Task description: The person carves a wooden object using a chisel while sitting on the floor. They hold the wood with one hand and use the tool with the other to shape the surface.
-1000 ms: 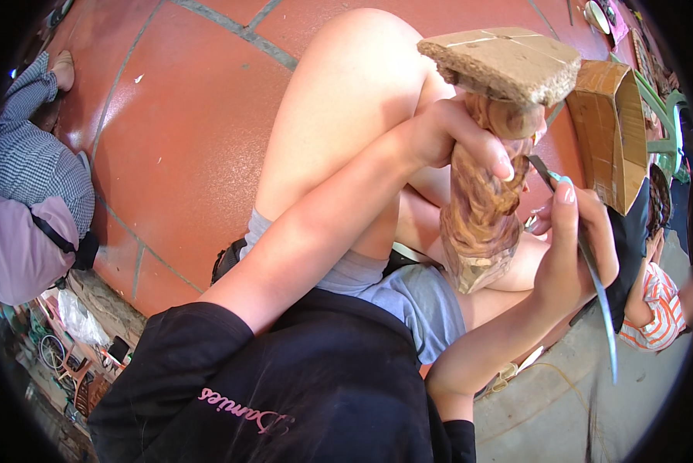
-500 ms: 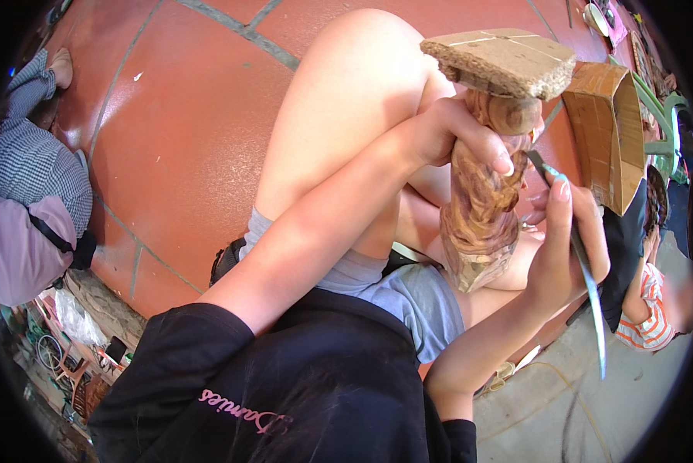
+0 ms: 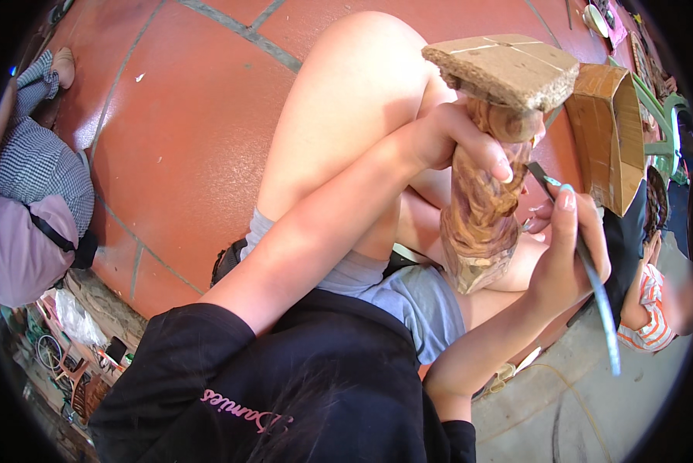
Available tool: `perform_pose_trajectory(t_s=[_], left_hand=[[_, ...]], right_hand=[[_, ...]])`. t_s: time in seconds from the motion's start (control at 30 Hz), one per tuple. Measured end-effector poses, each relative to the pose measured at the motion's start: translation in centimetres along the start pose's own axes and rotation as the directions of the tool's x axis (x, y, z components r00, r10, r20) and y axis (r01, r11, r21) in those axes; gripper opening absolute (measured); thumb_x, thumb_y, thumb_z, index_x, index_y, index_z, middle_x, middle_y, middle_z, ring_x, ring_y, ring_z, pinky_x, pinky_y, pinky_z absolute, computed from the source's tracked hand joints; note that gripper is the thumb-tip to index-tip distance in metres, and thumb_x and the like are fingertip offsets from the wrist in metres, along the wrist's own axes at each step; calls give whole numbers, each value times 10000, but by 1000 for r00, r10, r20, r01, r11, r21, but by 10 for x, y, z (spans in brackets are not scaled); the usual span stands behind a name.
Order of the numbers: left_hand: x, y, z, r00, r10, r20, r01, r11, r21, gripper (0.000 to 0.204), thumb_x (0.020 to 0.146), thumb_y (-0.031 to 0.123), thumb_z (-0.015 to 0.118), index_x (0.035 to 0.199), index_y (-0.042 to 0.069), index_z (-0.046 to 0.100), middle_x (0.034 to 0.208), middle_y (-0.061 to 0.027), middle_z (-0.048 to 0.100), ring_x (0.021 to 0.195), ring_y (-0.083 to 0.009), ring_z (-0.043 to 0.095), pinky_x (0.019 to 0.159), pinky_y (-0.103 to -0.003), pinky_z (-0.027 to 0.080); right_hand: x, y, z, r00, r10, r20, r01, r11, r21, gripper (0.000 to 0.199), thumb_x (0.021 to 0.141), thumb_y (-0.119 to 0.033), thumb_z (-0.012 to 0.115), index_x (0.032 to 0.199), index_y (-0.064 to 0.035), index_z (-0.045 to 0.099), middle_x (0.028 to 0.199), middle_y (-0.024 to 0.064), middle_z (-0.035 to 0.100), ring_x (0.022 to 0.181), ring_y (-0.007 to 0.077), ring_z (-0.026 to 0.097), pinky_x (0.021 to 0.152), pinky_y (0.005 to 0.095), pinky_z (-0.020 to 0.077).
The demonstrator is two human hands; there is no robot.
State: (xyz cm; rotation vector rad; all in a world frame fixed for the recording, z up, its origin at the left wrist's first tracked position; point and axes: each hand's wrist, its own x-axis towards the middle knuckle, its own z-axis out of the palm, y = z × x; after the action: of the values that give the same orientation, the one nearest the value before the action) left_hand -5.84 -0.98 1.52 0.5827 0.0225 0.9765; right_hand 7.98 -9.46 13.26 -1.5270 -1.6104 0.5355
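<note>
My left hand grips a carved wooden figure around its upper part, just below a rough, flat, slab-like end. Swirling brown grain covers the carved wood, which stands nearly upright above my lap, its faceted lower end near my thigh. In my right hand is a slim carving tool with a flat dark tip and a long light-blue shaft, held like a pen. The tip is at the right side of the wood; whether it touches cannot be made out. Some right-hand fingers are partly hidden.
An open cardboard box stands just beyond my right hand, beside a green plastic chair. A person in a striped top sits at right. Another in a checked garment is at far left, on red tiles.
The carving tool has shifted slightly, its tail end swinging to the right, and its tip sits a little lower. My left hand keeps its hold on the carved wood, which has barely moved.
</note>
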Motion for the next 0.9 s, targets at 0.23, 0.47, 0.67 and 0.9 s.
perform_pose_trajectory(t_s=[0.23, 0.47, 0.67, 0.9], left_hand=[[-2, 2, 5, 1000, 1, -30, 0, 1000, 22, 536, 441, 69, 711, 945, 18, 538, 1004, -137, 537, 915, -226, 578, 798, -338, 529], [-3, 5, 6, 1000, -1, -22, 2, 1000, 22, 537, 434, 77, 704, 943, 20, 540, 997, -137, 537, 924, -220, 574, 795, -315, 518], [-2, 3, 5, 1000, -3, -18, 3, 1000, -6, 542, 443, 53, 698, 958, 8, 535, 1001, -142, 530, 922, -234, 583, 762, -331, 538], [-1, 2, 6, 1000, 19, -21, -18, 999, 43, 549, 418, 91, 714, 938, 32, 548, 990, -126, 542, 935, -192, 528, 801, -273, 415]], right_hand=[[-3, -1, -2, 1000, -10, 18, 11, 1000, -29, 89, 864, 26, 632, 888, 94, 683, 699, 107, 653, 568, 116, 561, 557, 231, 418], [-4, -6, 4, 999, 51, -1, -51, 998, -29, 108, 870, 7, 628, 885, 93, 692, 697, 92, 645, 576, 113, 551, 566, 232, 413], [-3, -4, 6, 999, 32, -24, -33, 998, -50, 109, 868, 7, 628, 887, 93, 691, 699, 101, 649, 566, 116, 551, 570, 233, 416], [-4, -5, 6, 999, -18, -32, 17, 998, -54, 106, 858, 21, 638, 912, 93, 693, 706, 105, 655, 576, 122, 559, 576, 237, 420]])
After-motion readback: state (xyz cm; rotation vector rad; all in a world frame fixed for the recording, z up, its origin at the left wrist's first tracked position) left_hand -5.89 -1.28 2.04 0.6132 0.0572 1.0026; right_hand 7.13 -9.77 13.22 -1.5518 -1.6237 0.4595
